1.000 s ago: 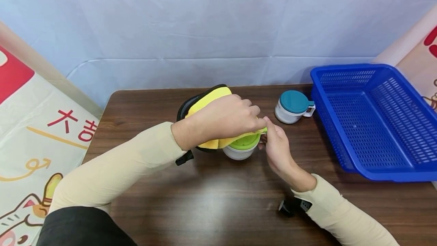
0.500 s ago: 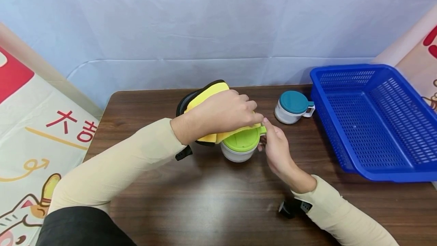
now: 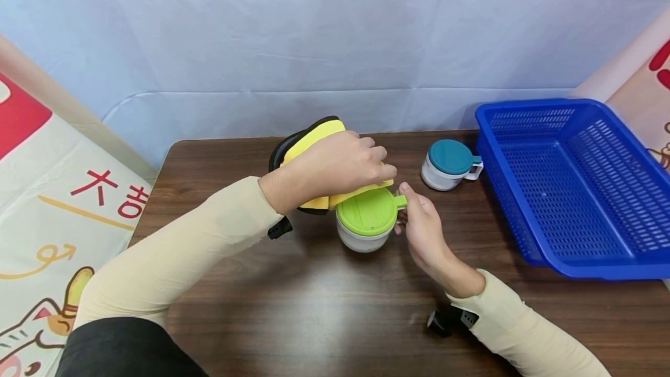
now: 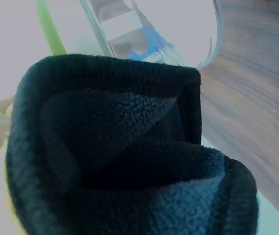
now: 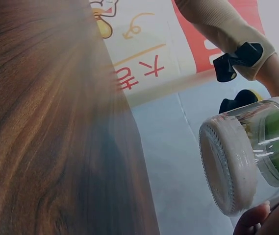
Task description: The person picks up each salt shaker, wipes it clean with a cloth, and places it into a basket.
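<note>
My right hand holds a small lidded seasoning jar by its side handle. The jar has a lime-green lid; in the right wrist view its clear glass body and round base show, raised off the table. My left hand grips a folded yellow cloth with a dark grey reverse and black edging. The cloth lies against the far left edge of the lid. Close up in the left wrist view, the cloth's dark folds cover most of the picture and hide the left fingers.
A second jar with a teal lid and white handle stands at the back right of the brown wooden table. Right of it sits a blue perforated plastic basket. A pale cloth backdrop hangs behind the table's back edge.
My left hand and the cloth have moved left and away across the lid, uncovering most of the green top. The jar has shifted slightly left and nearer; my right hand keeps almost the same place.
</note>
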`<state>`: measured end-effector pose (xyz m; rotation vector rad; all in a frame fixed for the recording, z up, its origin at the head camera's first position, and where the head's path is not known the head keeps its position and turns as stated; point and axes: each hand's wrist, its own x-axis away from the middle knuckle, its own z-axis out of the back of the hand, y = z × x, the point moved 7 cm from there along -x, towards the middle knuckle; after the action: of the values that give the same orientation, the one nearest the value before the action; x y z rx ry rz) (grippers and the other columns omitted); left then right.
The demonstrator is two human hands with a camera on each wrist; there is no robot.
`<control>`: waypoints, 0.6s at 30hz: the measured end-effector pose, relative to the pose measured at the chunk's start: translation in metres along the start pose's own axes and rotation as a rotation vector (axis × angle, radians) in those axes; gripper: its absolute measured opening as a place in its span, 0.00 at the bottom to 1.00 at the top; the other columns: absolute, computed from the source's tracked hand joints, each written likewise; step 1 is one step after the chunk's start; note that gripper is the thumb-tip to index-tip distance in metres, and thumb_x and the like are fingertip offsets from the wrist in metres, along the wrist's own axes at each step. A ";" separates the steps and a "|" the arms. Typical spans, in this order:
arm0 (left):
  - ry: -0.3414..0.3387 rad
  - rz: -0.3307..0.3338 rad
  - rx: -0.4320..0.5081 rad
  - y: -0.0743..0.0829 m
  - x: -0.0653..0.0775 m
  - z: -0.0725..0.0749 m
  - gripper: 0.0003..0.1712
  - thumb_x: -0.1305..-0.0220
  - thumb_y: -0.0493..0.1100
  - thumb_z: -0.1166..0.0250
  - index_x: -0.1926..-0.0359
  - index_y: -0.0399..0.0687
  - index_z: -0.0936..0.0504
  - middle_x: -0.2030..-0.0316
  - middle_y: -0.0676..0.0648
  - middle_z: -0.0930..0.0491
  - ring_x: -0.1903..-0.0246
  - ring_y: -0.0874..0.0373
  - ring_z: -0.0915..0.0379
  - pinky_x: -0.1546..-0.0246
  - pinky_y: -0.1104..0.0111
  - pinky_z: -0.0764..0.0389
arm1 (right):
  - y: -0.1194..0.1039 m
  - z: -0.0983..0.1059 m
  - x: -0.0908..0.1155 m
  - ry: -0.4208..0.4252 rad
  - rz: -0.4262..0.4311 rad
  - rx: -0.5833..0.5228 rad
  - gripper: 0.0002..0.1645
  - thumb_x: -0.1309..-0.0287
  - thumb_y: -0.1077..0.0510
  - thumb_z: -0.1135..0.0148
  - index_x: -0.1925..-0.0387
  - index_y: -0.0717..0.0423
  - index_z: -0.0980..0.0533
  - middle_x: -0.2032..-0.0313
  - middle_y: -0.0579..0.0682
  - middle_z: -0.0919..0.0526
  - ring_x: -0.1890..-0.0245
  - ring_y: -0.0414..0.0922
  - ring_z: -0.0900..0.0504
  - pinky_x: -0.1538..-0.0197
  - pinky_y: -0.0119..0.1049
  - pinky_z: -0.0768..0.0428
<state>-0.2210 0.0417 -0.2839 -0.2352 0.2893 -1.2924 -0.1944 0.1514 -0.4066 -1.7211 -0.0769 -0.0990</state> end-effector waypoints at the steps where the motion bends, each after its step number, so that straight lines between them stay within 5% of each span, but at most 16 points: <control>1: 0.001 0.001 -0.003 -0.001 0.000 0.000 0.07 0.23 0.45 0.41 0.55 0.53 0.16 0.69 0.51 0.20 0.70 0.55 0.24 0.69 0.66 0.22 | 0.000 0.000 0.000 0.003 -0.001 -0.002 0.30 0.18 0.49 0.60 0.79 0.50 0.25 0.79 0.43 0.26 0.76 0.40 0.31 0.74 0.31 0.33; 18: 0.003 0.116 0.020 -0.032 0.017 -0.021 0.12 0.22 0.47 0.43 0.59 0.49 0.16 0.74 0.48 0.22 0.76 0.53 0.26 0.75 0.64 0.24 | -0.005 0.004 0.000 0.020 0.055 -0.014 0.31 0.18 0.51 0.62 0.83 0.54 0.39 0.80 0.44 0.34 0.78 0.40 0.34 0.75 0.31 0.34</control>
<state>-0.2535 0.0162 -0.2947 -0.1972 0.2883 -1.1802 -0.1952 0.1563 -0.4021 -1.7347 -0.0144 -0.0768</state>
